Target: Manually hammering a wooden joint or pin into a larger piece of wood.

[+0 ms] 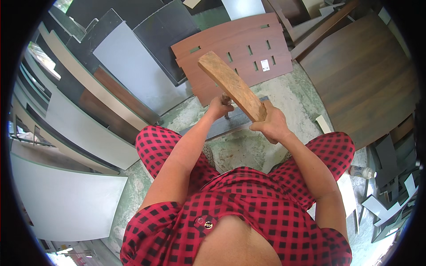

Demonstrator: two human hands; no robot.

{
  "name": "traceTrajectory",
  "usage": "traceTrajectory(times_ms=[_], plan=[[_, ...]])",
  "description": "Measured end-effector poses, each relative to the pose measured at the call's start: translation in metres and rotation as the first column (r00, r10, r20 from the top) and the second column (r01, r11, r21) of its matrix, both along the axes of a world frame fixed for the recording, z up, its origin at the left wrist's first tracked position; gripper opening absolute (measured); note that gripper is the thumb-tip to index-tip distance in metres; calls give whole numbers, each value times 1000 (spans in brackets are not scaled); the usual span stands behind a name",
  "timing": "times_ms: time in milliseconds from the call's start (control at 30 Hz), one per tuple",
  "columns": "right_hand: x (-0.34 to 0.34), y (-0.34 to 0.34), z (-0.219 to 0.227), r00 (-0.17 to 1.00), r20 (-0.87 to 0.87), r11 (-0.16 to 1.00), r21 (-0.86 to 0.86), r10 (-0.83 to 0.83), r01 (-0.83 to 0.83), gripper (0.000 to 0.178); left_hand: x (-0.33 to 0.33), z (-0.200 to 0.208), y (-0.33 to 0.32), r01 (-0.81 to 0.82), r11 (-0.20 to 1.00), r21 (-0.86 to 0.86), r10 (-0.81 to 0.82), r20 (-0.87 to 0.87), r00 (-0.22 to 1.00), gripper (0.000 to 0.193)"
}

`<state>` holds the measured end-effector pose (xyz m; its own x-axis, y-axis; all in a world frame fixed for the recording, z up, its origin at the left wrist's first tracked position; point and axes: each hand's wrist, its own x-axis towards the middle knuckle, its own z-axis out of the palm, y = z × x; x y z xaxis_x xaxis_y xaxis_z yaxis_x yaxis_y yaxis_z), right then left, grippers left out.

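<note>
My right hand (271, 123) is closed round the near end of a thick wooden block (233, 84). The block slants up and away to the left, its far end raised. To its left, my left hand (219, 107) is wrapped round an upright brown-handled chisel (226, 99). Below the fist, the chisel's lower part points down at a dark grey board (208, 129) on the floor between my feet. The wooden block partly covers the view of the board, and I cannot tell whether the chisel's tip touches it.
A reddish-brown panel with slots (277, 44) leans just beyond the board. Large panels, including a white one (128, 66), stand at the left. A wide brown wooden panel (359, 75) is at the right. A bottle (361, 172) and scattered offcuts (386, 206) lie near my right knee.
</note>
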<state>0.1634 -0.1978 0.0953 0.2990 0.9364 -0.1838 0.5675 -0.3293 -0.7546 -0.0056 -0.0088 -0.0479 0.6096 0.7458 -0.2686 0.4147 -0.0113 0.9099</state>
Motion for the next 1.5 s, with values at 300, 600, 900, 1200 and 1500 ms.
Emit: traceTrajectory(times_ms=[300, 600, 900, 1200, 1500], plan=[[-2, -6, 3, 998, -52, 985, 163, -41, 49, 76, 7, -7, 1, -16, 999, 47, 17, -13, 1000, 33], [-6, 3, -10, 984, 108, 984, -121, 144, -131, 62, 7, -11, -8, -19, 812, 583, 4, 28, 1000, 38], [-9, -1, -13, 998, 6, 995, 81, 61, -61, 68, 6, 7, -12, 7, 969, 247, 2, -36, 999, 32], [-15, -4, 21, 996, -12, 988, 133, 83, -81, 71, -14, -25, 8, 24, 976, 218, -23, -5, 1000, 42], [-4, 2, -16, 979, 147, 981, -155, 138, -115, 66, 8, 8, -13, 36, 911, 410, 0, -88, 996, 39]])
